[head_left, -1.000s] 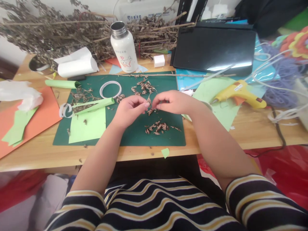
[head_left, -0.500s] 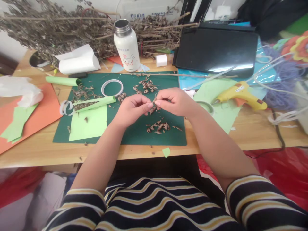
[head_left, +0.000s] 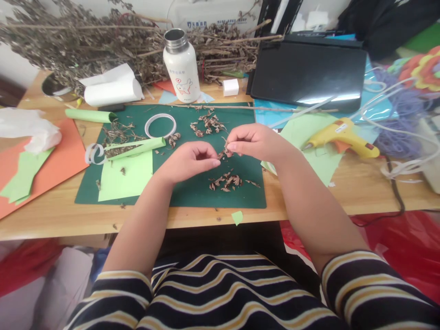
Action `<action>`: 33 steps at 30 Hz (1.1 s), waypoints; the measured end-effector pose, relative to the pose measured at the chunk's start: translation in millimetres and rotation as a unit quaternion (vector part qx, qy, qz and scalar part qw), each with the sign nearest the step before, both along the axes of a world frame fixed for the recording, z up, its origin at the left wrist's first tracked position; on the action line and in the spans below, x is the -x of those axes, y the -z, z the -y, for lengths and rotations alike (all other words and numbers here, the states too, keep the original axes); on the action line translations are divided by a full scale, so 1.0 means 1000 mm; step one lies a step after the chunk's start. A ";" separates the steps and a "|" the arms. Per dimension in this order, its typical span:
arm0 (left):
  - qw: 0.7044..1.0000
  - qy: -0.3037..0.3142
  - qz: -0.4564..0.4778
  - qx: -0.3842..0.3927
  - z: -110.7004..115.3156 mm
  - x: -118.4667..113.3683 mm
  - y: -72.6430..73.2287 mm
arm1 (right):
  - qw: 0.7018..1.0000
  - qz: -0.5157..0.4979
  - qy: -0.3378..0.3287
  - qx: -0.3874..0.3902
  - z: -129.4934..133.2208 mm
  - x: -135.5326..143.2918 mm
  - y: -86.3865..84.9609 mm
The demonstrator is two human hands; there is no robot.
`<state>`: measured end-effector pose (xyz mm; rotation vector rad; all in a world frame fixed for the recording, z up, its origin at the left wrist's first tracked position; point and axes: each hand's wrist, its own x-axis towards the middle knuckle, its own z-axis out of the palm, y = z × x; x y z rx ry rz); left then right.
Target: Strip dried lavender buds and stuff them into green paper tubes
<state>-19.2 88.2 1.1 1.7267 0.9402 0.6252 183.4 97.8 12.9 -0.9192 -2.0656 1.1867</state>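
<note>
Landmark: green mat (head_left: 192, 183). Blue Chinese characters on the white case (head_left: 178, 16) behind it, too blurred to read; bottle (head_left: 182, 71) at its far edge has a red-outlined cartoon animal, print too small. Dried sprig (head_left: 225, 149): brown, thin-stemmed, curled brittle leaves, above mat, pinched in right hand (head_left: 256, 143). Left hand (head_left: 192, 161) curled beside it, can't tell if gripping. Crumbled leaves (head_left: 227, 182) on mat. Glossy black tablet (head_left: 309, 71) beyond mat's far right corner.

Orange sheet (head_left: 65, 151) cut off at L edge; bottle txt (head_left: 177, 72) (v. small) unreadable.
</note>
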 end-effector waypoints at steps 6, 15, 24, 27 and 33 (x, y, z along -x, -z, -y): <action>0.986 0.108 -0.127 0.010 0.002 0.002 -0.008 | 0.999 0.006 -0.008 -0.034 0.001 0.000 -0.001; 0.993 -0.062 -0.049 -0.083 0.008 -0.008 0.000 | 0.995 0.031 0.059 -0.076 0.005 0.009 0.001; 0.980 -0.140 0.018 -0.141 0.008 -0.013 0.007 | 0.985 0.020 0.052 -0.162 0.008 0.019 0.009; 0.981 -0.127 0.007 -0.146 0.007 -0.010 0.005 | 0.987 0.018 0.047 -0.153 0.007 0.019 0.009; 0.987 -0.111 0.070 -0.094 0.003 -0.002 0.004 | 0.994 0.016 0.071 -0.079 0.004 0.009 0.003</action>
